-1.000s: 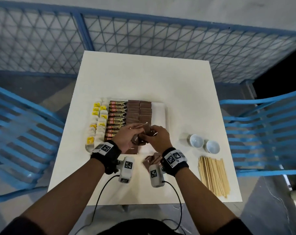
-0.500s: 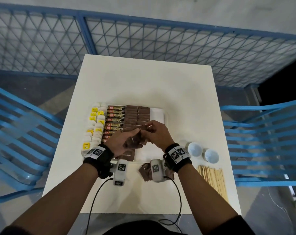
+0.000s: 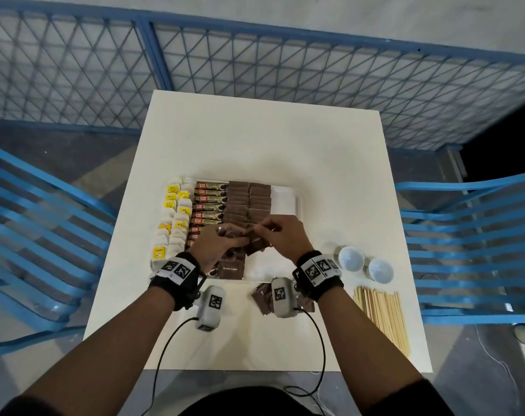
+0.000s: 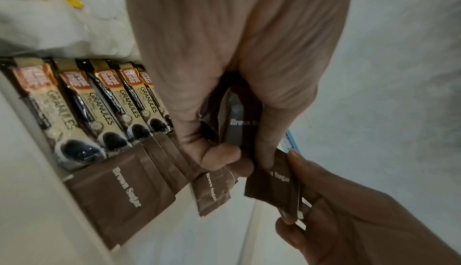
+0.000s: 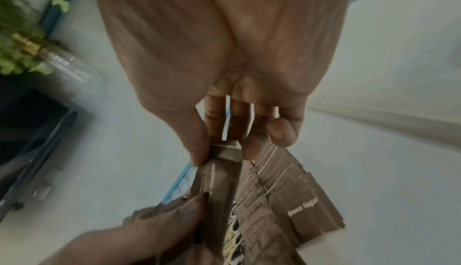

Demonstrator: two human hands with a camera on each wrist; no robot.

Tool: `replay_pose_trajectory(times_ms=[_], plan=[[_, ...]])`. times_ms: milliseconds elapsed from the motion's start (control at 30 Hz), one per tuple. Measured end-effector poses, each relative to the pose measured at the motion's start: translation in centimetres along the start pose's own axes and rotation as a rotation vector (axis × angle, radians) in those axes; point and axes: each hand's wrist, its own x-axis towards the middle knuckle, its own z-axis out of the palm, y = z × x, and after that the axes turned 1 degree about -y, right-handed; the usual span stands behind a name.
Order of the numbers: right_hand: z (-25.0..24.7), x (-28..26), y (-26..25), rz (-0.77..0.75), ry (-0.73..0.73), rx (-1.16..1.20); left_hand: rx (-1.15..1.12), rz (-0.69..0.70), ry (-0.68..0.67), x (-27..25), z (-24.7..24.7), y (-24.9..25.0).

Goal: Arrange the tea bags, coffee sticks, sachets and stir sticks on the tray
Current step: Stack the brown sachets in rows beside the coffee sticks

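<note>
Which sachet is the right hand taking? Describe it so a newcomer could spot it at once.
On the white table sits a tray lined with rows of brown sugar sachets. Above its near end both hands meet: the sachet is the one pinched by the right hand, held in the air, not lying in a row.

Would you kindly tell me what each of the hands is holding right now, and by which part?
The left hand grips a small stack of brown paper sugar sachets around its middle. The right hand pinches one sachet by its end.
</note>
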Motion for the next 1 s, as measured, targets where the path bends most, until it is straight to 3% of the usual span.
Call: replay_pose_trajectory(times_ms=[233, 367, 433, 533, 633, 1000], plan=[[0.8, -1.2, -0.4, 0.019, 0.115, 0.07, -0.118, -0.028, 0.117, -0.5, 0.2, -0.2], [1.0, -1.8, -0.6, 0.081, 0.189, 0.192, -0.093, -0.085, -0.002, -1.1, 0.0, -1.2], [1.1, -2.2, -0.2, 0.117, 0.153, 0.21, -0.056, -0.064, -0.002, -1.3, -0.1, -1.8], [1.4, -2.9, 0.6, 0.159, 0.042, 0.126, -0.04, -0.053, 0.048, -1.4, -0.2, -2.7], [2.0, -3.2, 1.6, 0.177, 0.027, 0.068, 0.075, -0.066, 0.086, -1.4, -0.3, -3.6], [3.6, -2.0, 4.7, 0.323, 0.189, -0.099, 0.166, -0.089, 0.113, -2.2, -2.8, -4.6]])
